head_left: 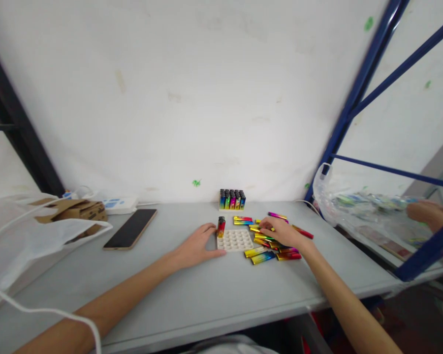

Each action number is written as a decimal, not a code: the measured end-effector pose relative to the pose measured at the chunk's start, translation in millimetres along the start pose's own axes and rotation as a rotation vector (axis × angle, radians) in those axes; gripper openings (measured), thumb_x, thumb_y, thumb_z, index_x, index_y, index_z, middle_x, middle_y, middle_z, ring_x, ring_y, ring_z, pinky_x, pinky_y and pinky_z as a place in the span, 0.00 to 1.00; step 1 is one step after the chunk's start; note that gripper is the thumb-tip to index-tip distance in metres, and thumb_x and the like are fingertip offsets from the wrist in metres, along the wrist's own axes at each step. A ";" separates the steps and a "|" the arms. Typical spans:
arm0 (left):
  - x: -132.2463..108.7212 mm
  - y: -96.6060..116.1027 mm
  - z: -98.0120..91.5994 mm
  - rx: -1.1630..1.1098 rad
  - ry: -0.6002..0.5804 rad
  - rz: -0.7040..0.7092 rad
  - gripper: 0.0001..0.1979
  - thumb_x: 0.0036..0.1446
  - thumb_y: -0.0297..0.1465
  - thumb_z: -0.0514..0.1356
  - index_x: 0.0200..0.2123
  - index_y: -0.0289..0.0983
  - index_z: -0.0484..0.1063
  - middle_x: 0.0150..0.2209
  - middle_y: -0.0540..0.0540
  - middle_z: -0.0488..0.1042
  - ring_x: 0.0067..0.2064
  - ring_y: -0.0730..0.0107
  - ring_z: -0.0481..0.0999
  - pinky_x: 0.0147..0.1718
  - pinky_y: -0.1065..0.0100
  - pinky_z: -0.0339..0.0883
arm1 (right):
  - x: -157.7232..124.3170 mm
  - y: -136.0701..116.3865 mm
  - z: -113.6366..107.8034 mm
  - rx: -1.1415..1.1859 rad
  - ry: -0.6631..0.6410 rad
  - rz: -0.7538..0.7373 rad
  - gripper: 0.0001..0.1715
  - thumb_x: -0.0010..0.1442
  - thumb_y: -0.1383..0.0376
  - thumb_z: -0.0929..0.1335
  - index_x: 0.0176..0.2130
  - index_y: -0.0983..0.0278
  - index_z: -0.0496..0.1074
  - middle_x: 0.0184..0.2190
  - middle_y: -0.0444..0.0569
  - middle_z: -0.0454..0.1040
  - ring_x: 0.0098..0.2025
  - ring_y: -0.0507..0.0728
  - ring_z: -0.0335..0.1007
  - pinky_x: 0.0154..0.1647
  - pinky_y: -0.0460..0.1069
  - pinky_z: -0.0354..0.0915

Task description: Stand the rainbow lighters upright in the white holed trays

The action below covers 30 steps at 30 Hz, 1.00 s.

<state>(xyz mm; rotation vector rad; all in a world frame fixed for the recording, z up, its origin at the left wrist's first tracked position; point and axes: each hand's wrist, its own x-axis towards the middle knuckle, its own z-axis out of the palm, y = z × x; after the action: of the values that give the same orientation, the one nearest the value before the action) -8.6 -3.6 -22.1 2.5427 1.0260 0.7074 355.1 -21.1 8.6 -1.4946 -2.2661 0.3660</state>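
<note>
A white tray with round holes (235,240) lies on the grey table (192,290). One colourful lighter (221,226) stands upright in its far left corner. My left hand (198,242) rests against the tray's left edge, fingers spread. My right hand (280,232) lies over a heap of loose rainbow-coloured lighters (269,246) just right of the tray, fingers curled onto them; whether it holds one is unclear. A filled tray of upright lighters (232,199) stands by the wall behind.
A phone (130,228) lies face up at the left, beside a cardboard box (76,210), a power strip (118,203) and a white bag (25,236). At the right, a blue metal frame (358,93), a clear plastic bag (358,206), and another person's hand (426,214).
</note>
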 end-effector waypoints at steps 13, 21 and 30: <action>0.1 2.0 -0.6 -0.001 -0.010 -0.006 0.37 0.59 0.59 0.66 0.60 0.38 0.74 0.65 0.34 0.73 0.66 0.42 0.73 0.69 0.50 0.65 | 27.5 -16.6 -9.6 0.221 0.088 0.052 0.21 0.68 0.49 0.70 0.46 0.63 0.81 0.37 0.52 0.84 0.37 0.60 0.79 0.44 0.54 0.72; 0.3 2.5 -0.6 -0.032 -0.004 0.012 0.35 0.59 0.57 0.68 0.59 0.38 0.75 0.64 0.34 0.74 0.65 0.43 0.74 0.69 0.50 0.65 | 57.8 -73.3 -7.2 1.042 0.343 0.062 0.27 0.47 0.53 0.84 0.44 0.60 0.81 0.42 0.48 0.83 0.42 0.57 0.76 0.44 0.51 0.70; -1.2 2.3 0.4 -0.035 0.002 0.010 0.36 0.59 0.58 0.68 0.60 0.39 0.73 0.65 0.34 0.72 0.65 0.43 0.73 0.68 0.49 0.66 | 67.4 -101.3 18.3 1.246 0.250 0.020 0.28 0.58 0.42 0.76 0.45 0.58 0.73 0.34 0.45 0.77 0.35 0.55 0.73 0.36 0.50 0.71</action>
<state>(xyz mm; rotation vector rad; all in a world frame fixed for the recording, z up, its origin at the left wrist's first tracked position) -7.8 -6.1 -21.8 2.5197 0.9932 0.7244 240.7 1.0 48.0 -0.7918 -1.2881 1.2145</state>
